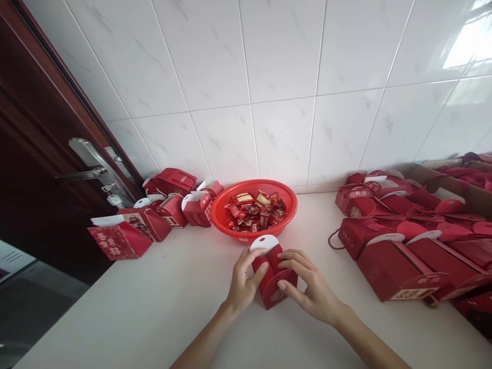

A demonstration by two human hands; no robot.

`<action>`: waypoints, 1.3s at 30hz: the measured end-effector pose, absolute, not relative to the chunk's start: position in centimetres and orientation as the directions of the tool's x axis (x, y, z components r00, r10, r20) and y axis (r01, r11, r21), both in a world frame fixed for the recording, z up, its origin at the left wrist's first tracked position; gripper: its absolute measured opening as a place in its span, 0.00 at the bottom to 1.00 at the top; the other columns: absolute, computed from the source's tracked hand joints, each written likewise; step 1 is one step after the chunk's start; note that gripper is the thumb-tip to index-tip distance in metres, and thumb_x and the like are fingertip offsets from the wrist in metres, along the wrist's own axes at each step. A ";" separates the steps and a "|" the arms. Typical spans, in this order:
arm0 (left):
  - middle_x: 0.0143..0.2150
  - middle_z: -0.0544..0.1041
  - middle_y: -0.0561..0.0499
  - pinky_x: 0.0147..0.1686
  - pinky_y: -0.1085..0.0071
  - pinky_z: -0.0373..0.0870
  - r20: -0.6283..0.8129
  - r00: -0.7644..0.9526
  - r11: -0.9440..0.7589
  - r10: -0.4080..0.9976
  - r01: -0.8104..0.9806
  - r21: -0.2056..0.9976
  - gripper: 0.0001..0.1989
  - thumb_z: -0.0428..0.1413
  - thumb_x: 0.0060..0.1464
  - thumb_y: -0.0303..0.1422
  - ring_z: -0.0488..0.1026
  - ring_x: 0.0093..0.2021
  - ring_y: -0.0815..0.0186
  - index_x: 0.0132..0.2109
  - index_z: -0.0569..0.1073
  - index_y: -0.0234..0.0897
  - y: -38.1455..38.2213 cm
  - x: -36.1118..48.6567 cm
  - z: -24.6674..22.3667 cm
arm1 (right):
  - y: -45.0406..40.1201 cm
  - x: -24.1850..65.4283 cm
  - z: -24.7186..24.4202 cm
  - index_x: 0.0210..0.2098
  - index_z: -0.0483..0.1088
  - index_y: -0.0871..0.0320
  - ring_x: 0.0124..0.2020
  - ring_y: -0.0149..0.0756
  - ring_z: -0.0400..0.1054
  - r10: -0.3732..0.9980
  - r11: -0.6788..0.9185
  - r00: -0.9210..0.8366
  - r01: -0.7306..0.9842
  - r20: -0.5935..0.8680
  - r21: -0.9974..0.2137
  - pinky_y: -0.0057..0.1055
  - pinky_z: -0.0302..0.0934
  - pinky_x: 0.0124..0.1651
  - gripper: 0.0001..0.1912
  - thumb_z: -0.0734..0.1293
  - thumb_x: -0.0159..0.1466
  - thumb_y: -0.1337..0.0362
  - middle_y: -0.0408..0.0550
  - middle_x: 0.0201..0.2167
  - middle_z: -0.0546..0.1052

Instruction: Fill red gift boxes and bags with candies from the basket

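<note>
Between my two hands a small red gift box (275,293) stands on the white table, its top flaps partly folded and a white-backed flap raised at the far side. My left hand (246,279) grips the box's left side, thumb on a top flap. My right hand (307,282) holds the right side, with the thumb on the front panel and fingers on the top edge. Just behind the box, a red plastic basket (216,212) holds many wrapped candies (257,211).
Several red gift boxes (119,238) stand at the left by a dark door (38,138). Many more red boxes (400,269) crowd the right side, with a cardboard carton (474,197) behind them. A tiled wall (284,133) closes off the back of the table (161,302).
</note>
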State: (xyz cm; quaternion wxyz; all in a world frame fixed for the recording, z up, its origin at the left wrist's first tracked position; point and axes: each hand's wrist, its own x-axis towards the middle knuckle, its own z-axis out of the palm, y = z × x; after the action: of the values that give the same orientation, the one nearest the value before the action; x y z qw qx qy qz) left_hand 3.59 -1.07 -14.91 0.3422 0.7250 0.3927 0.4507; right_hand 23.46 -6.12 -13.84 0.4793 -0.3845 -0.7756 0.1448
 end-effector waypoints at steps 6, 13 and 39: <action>0.55 0.77 0.44 0.59 0.58 0.69 0.400 0.281 -0.466 0.873 0.232 0.854 0.18 0.55 0.63 0.44 0.72 0.58 0.55 0.55 0.75 0.42 -1.1 3.7 -15.1 | -6.3 23.5 -13.7 0.48 0.71 0.54 0.56 0.46 0.70 0.736 0.658 -0.247 0.478 0.631 -0.582 0.43 0.71 0.54 0.10 0.67 0.68 0.59 0.56 0.51 0.77; 0.69 0.65 0.40 0.64 0.57 0.64 0.357 0.199 -0.390 0.913 0.164 0.906 0.37 0.59 0.59 0.45 0.64 0.67 0.52 0.69 0.57 0.40 -1.4 3.8 -15.3 | -6.7 23.7 -13.4 0.55 0.68 0.54 0.56 0.46 0.70 0.751 0.637 -0.221 0.488 0.622 -0.596 0.43 0.69 0.56 0.16 0.66 0.69 0.60 0.55 0.52 0.77; 0.51 0.78 0.43 0.52 0.62 0.72 0.512 0.305 -0.584 0.803 0.228 0.779 0.08 0.54 0.62 0.34 0.76 0.52 0.58 0.42 0.77 0.38 -1.5 3.1 -14.2 | -6.3 23.1 -14.9 0.44 0.75 0.52 0.50 0.42 0.74 0.845 0.458 -0.003 0.524 0.536 -0.718 0.38 0.70 0.51 0.09 0.64 0.70 0.58 0.53 0.49 0.77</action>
State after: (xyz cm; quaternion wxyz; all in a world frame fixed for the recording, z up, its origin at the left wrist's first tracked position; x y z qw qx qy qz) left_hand 3.12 -1.53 -14.21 0.3001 0.7498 0.3438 0.4791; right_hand 23.15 -6.26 -14.85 0.5025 -0.4957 -0.6901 0.1595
